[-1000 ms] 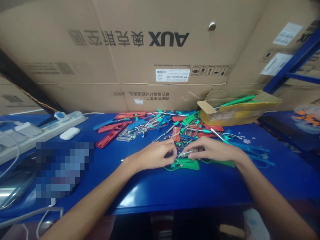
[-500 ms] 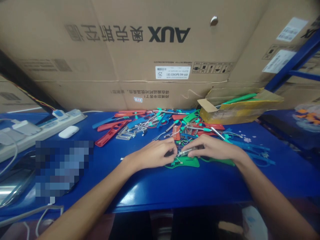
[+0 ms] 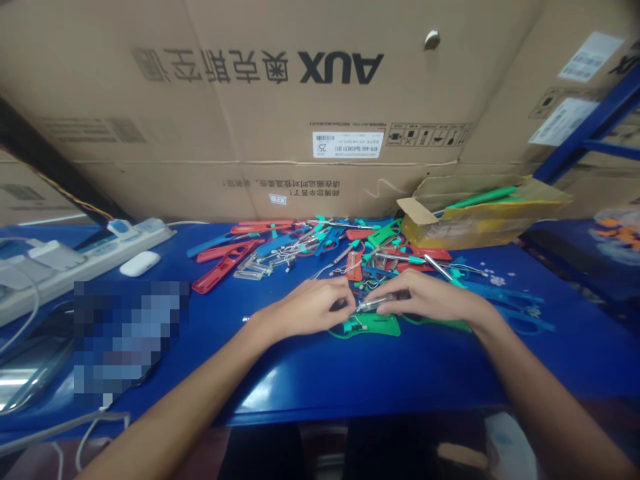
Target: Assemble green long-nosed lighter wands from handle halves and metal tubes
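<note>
My right hand (image 3: 425, 297) is closed on a small clear lighter tank (image 3: 375, 303) with a metal fitting at its left end. My left hand (image 3: 320, 303) meets that end in a pinch, thumb and forefinger curled together; what sits between the fingertips is too small to make out. Just below both hands lies a green lighter handle (image 3: 383, 325), a teal piece and thin wire on it. Behind them spreads a heap of lighter parts: red handles (image 3: 225, 268), blue handles, metal tubes (image 3: 437, 267), clear tanks (image 3: 250, 270) and white wires.
An open taped carton (image 3: 463, 227) with green parts stands at the back right. Along the left are a power strip (image 3: 90, 253), a white earbud case (image 3: 140, 264) and a blurred-out device (image 3: 127, 340). A large cardboard sheet (image 3: 225, 113) walls off the back of the blue table (image 3: 380, 380).
The whole view has shifted very slightly. Both hands keep the same pose around the clear tank, and the heap stays as it was.
</note>
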`<state>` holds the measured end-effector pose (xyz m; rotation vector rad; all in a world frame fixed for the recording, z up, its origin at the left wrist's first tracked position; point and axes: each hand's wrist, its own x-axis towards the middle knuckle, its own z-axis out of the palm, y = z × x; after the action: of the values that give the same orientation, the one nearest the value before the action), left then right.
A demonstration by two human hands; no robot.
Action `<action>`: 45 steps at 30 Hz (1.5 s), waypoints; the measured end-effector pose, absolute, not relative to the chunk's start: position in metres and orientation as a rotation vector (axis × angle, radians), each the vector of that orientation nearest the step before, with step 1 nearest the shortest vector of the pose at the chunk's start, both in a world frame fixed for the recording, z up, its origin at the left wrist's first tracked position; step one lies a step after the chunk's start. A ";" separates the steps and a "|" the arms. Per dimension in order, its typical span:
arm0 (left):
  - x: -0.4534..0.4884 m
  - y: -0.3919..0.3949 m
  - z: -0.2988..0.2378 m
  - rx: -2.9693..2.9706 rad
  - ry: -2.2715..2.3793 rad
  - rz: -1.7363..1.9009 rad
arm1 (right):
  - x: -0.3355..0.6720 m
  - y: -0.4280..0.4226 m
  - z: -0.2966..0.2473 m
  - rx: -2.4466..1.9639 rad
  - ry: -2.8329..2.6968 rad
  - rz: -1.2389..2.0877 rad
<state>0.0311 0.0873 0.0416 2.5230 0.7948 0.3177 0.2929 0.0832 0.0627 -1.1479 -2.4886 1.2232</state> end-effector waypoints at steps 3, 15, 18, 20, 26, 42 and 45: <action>0.031 0.088 0.042 2.530 0.778 0.317 | 0.292 0.082 0.062 -1.132 -2.500 1.209; 0.029 0.092 0.036 2.520 0.781 0.317 | 0.287 0.083 0.058 -1.173 -2.508 1.188; 0.028 0.091 0.038 2.521 0.777 0.305 | 0.286 0.082 0.058 -1.162 -2.520 1.187; 0.028 0.091 0.038 2.534 0.786 0.304 | 0.286 0.081 0.059 -1.140 -2.541 1.134; 0.028 0.091 0.041 2.576 0.792 0.312 | 0.285 0.077 0.062 -1.061 -2.610 0.936; 0.028 0.091 0.041 2.566 0.770 0.322 | 0.280 0.072 0.061 -0.998 -2.677 0.889; 0.028 0.092 0.039 2.596 0.745 0.338 | 0.282 0.073 0.060 -0.993 -2.669 0.879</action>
<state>0.0275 0.0921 0.0385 2.5961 0.7447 0.3379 0.2816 0.0731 0.0601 -0.9932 -2.6689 0.8789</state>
